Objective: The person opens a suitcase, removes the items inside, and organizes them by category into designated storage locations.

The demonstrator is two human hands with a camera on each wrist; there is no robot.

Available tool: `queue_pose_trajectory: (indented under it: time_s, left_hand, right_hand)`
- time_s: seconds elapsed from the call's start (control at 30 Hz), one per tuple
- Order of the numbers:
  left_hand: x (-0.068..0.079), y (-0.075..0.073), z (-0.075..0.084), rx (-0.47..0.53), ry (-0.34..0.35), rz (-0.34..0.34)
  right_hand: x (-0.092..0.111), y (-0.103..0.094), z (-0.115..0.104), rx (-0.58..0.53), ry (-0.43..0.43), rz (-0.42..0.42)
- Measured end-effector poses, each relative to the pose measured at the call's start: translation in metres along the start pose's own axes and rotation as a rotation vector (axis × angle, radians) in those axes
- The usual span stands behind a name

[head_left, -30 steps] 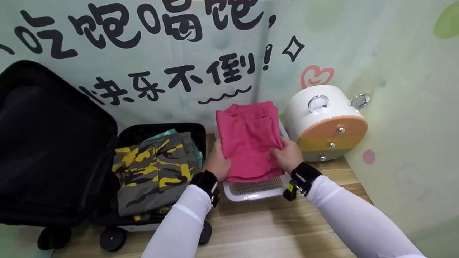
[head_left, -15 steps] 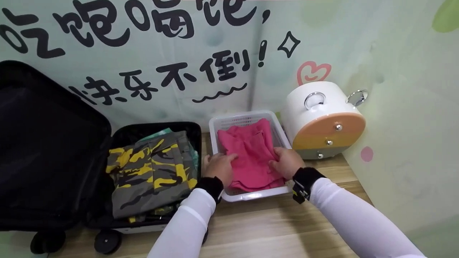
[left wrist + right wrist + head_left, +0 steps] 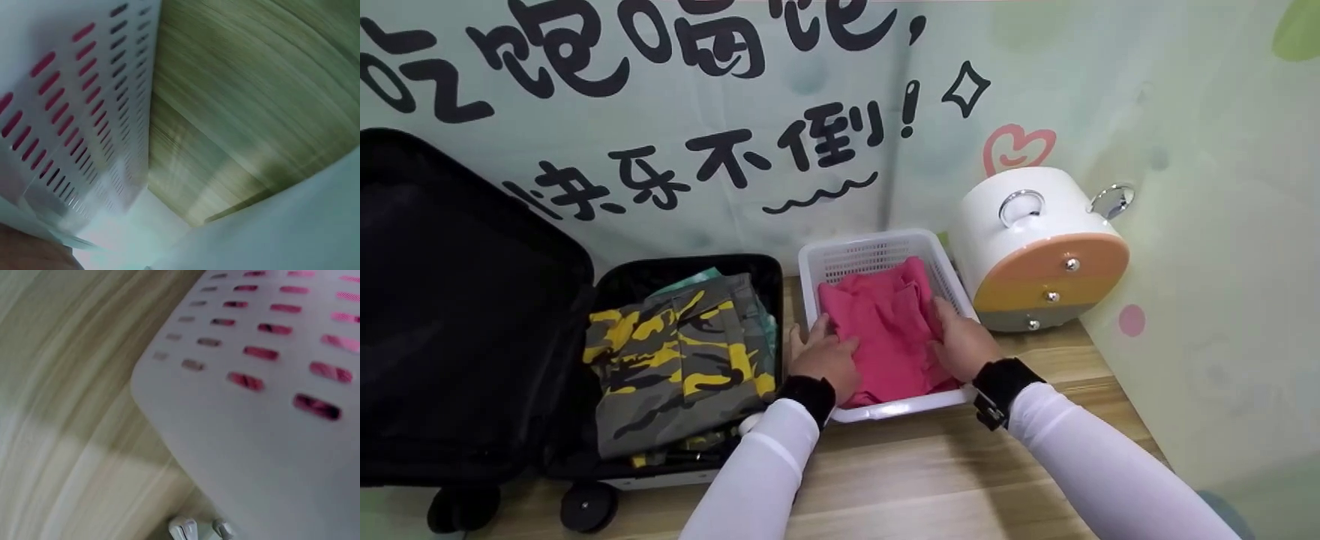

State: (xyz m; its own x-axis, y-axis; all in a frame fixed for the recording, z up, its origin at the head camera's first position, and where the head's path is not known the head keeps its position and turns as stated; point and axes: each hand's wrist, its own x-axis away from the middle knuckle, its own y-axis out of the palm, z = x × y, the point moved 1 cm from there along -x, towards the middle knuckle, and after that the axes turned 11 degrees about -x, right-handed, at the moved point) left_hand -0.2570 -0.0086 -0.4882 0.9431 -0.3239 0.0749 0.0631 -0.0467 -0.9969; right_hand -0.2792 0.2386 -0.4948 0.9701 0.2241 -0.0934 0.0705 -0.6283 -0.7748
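A folded pink garment [image 3: 885,337] lies inside a white slotted plastic basket [image 3: 889,412], its surface slightly rumpled. At the basket's left side is my left hand [image 3: 825,361], fingers spread, thumb resting at the cloth's left edge. My right hand [image 3: 967,341] lies along the garment's right edge, fingers extended and touching the cloth inside the right rim. The left wrist view shows the basket's slotted wall [image 3: 73,140] with pink showing through the slots; no cloth edge is visible there. Pink also shows through the wall [image 3: 208,416] in the right wrist view.
Left of the basket stands an open black suitcase [image 3: 457,315] holding folded camouflage clothing [image 3: 675,367]. A white round-bodied drawer box [image 3: 1035,206] with colored drawer fronts sits at the right. All rest on a wood-grain surface [image 3: 915,480] before a printed wall cloth [image 3: 720,217].
The pink garment has gone down from above the basket into it. Both hands have loosened from its sides, the left fingers spreading toward the basket rim. The head view has shifted slightly.
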Motion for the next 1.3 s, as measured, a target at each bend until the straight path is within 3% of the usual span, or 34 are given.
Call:
queue_pose_trajectory:
  time_s: [0.13, 0.23, 0.47, 0.9, 1.1, 1.3]
  left_hand:
    - [-0.001, 0.002, 0.002, -0.036, -0.002, -0.042]
    - [-0.001, 0.003, 0.003, -0.051, -0.005, -0.038]
    - [0.001, 0.0, 0.003, -0.041, -0.038, 0.011]
    - [0.004, -0.006, 0.0, -0.086, -0.015, -0.033]
    - [0.01, -0.014, -0.011, -0.006, 0.011, -0.089]
    - [0.02, -0.034, -0.024, 0.191, -0.02, -0.083]
  right_hand:
    - [0.0, 0.002, 0.001, 0.043, -0.1, -0.008]
    - [0.0, 0.004, 0.002, 0.071, -0.141, 0.008]
    - [0.002, 0.004, 0.003, 0.071, -0.123, 0.056]
    - [0.005, 0.007, 0.0, 0.103, -0.134, -0.001]
    - [0.005, 0.009, -0.006, 0.13, -0.116, -0.081]
    - [0.006, 0.005, -0.012, 0.079, -0.066, -0.098]
